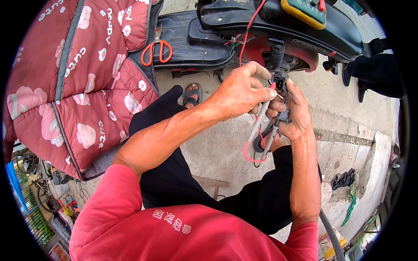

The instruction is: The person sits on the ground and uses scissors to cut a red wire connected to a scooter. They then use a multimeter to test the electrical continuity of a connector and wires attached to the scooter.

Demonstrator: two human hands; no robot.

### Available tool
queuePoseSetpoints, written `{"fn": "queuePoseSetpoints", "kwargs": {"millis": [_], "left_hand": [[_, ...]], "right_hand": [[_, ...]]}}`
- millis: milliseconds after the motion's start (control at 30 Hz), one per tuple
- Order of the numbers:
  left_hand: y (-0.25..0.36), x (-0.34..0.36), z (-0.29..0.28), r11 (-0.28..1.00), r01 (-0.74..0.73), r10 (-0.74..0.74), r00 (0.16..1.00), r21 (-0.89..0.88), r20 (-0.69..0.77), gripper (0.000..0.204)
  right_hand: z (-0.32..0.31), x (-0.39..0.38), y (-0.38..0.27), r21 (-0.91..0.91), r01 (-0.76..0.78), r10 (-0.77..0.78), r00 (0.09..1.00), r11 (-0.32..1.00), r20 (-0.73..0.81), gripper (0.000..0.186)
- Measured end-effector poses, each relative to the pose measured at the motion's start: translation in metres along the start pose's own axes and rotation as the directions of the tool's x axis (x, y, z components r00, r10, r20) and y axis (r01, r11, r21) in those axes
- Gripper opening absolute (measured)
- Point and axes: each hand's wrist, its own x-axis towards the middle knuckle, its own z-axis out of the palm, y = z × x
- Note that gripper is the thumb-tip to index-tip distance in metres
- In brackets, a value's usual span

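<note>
One grey, pen-shaped test probe (257, 122) with a red tip end is held slantwise beside the black plastic body of a scooter (278, 27). Its upper part is pinched between the thumb and forefinger of the left hand (244, 90), that grip being closed on it, with the tip end at a small black plastic connector (280, 81). Whether metal is touched inside cannot be told. The connector is clasped by the right hand's (299, 114) grip, and a second slim grey probe (272, 135) is lodged against the same hand. Orange-red-handled metal scissors (162, 42) are laid on the black footboard (176, 28), near a dark red, cartoon-printed quilted cover (89, 104).
</note>
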Motion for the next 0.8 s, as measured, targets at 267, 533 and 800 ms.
{"fn": "queuePoseSetpoints", "kwargs": {"millis": [267, 533, 800], "left_hand": [[-0.006, 0.004, -0.002, 0.986, 0.056, -0.050, 0.998, -0.155, 0.043, 0.053], [-0.004, 0.001, 0.001, 0.983, 0.074, -0.064, 0.996, -0.171, 0.063, 0.046], [-0.006, -0.002, 0.003, 0.979, 0.060, -0.051, 0.997, -0.193, 0.051, 0.042]], "right_hand": [[-0.010, 0.004, 0.001, 0.034, 0.006, -0.008, 0.997, 0.999, 0.073, 0.033], [-0.014, 0.005, 0.000, 0.088, -0.012, -0.001, 0.990, 0.996, 0.142, 0.038], [-0.009, 0.003, 0.003, 0.102, 0.011, -0.026, 0.989, 0.995, 0.143, 0.044]]}}
